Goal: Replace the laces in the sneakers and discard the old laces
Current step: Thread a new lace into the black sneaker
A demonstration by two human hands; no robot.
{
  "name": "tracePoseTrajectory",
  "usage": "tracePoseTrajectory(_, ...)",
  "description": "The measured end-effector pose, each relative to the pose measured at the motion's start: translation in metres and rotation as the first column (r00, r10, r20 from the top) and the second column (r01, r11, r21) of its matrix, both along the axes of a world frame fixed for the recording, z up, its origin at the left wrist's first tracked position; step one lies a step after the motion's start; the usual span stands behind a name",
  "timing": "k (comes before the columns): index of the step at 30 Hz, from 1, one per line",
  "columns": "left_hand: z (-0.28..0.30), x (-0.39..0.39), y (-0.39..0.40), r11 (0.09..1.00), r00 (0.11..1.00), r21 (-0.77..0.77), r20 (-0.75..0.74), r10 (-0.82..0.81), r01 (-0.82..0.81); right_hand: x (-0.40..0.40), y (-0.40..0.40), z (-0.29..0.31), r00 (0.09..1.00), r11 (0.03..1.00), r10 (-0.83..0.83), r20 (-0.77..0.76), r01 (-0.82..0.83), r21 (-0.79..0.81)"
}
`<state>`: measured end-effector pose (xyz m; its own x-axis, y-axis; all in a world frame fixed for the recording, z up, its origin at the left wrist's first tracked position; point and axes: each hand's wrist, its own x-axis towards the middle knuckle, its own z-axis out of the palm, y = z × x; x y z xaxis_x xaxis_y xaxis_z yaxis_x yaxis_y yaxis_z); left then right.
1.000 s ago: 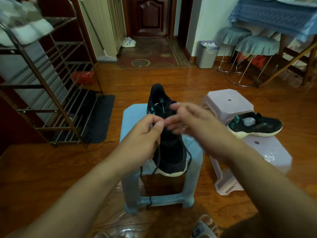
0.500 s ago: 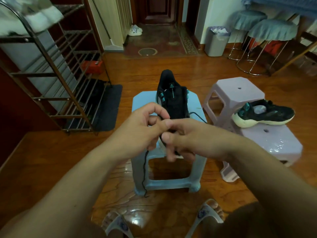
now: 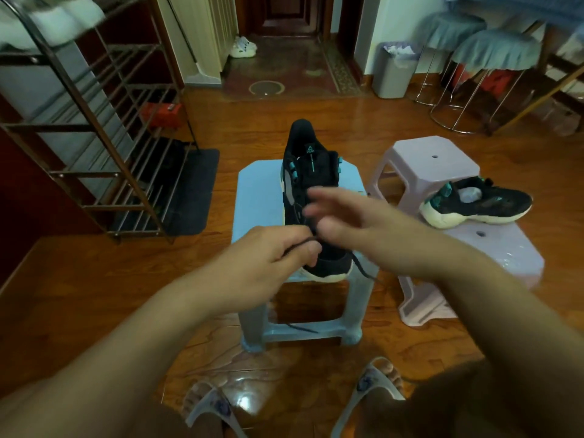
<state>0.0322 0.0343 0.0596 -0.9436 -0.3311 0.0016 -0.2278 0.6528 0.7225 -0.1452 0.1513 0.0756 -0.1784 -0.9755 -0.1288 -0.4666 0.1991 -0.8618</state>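
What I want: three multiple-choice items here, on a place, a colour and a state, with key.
1. The second sneaker lies on: A the floor; B a lilac stool; C the rack.
2. The stool under the sneaker being laced is: A light blue; B red; C white.
3. The left hand is: A flat on the stool; B pinching a dark lace; C empty.
Key: 1 B, its sole rests on the lilac seat; 2 A, blue top shows around the shoe; 3 B, the lace runs out between curled fingers.
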Motion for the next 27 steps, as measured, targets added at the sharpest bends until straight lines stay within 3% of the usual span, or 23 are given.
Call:
tracePoseTrajectory(2, 0.000, -0.003, 0.001, 0.996, 0.995, -0.028, -0.067, 0.078, -0.080, 0.004, -0.003, -0.010, 0.984, 0.985, 0.134, 0.118, -0.145, 0.089)
tracePoseTrajectory(4, 0.000, 0.000, -0.013, 0.972, 0.970, -0.061, -0.107, 0.220, -0.227, -0.021, 0.004, -0.003, 0.977, 0.961, 0.207, 0.041, -0.211, 0.177)
tracePoseTrajectory(6, 0.000, 0.008, -0.037, 0.909, 0.907, -0.086, -0.154, 0.392, -0.407, -0.060, 0.018, 0.007, 0.976, 0.953, 0.215, -0.025, -0.204, 0.226)
tracePoseTrajectory(8, 0.002, 0.020, -0.066, 0.883, 0.877, 0.035, -0.100, 0.469, -0.468, -0.096, 0.035, 0.016, 0.987, 0.961, 0.160, -0.008, -0.154, 0.229)
tracePoseTrajectory(10, 0.005, 0.033, -0.088, 0.890, 0.939, 0.301, 0.151, 0.310, -0.342, -0.114, 0.048, 0.020, 0.982, 0.954, 0.167, 0.082, -0.182, 0.237)
tracePoseTrajectory(12, 0.007, 0.042, -0.100, 0.820, 0.934, 0.544, 0.356, -0.032, -0.179, -0.108, 0.036, 0.028, 0.960, 0.899, 0.250, 0.125, -0.278, 0.338)
tracePoseTrajectory(14, 0.007, 0.042, -0.104, 0.765, 0.894, 0.641, 0.378, -0.241, -0.065, -0.105, -0.003, 0.044, 0.926, 0.835, 0.376, 0.042, -0.358, 0.418)
tracePoseTrajectory(15, 0.007, 0.038, -0.106, 0.742, 0.911, 0.670, 0.329, -0.248, -0.040, -0.110, -0.032, 0.054, 0.917, 0.851, 0.396, -0.042, -0.350, 0.392)
tracePoseTrajectory(16, 0.007, 0.032, -0.108, 0.700, 0.949, 0.713, 0.245, -0.196, -0.039, -0.125, -0.055, 0.063, 0.911, 0.898, 0.378, -0.165, -0.318, 0.304)
tracePoseTrajectory(17, 0.008, 0.025, -0.110, 0.644, 0.987, 0.763, 0.144, -0.075, -0.063, -0.161, -0.088, 0.073, 0.921, 0.971, 0.211, -0.327, -0.158, 0.179)
tracePoseTrajectory(18, 0.009, 0.017, -0.110, 0.566, 0.993, 0.818, 0.054, 0.102, -0.103, -0.191, -0.125, 0.083, 0.940, 0.998, 0.003, -0.340, 0.018, 0.061)
tracePoseTrajectory(20, 0.010, 0.003, -0.111, 0.383, 0.888, 0.907, -0.024, 0.460, -0.174, -0.194, -0.170, 0.102, 0.934, 0.961, -0.258, -0.249, 0.220, -0.169)
tracePoseTrajectory(22, 0.010, -0.007, -0.108, 0.273, 0.766, 0.933, 0.006, 0.643, -0.236, -0.139, -0.169, 0.130, 0.860, 0.853, -0.466, -0.206, 0.376, -0.361)
tracePoseTrajectory(24, 0.009, -0.012, -0.105, 0.213, 0.702, 0.927, 0.072, 0.709, -0.310, -0.114, -0.158, 0.120, 0.815, 0.835, -0.507, -0.279, 0.385, -0.392)
tracePoseTrajectory(27, 0.006, -0.015, -0.097, 0.162, 0.664, 0.912, 0.142, 0.734, -0.375, -0.102, -0.117, 0.074, 0.875, 0.896, -0.436, -0.212, 0.399, -0.196)
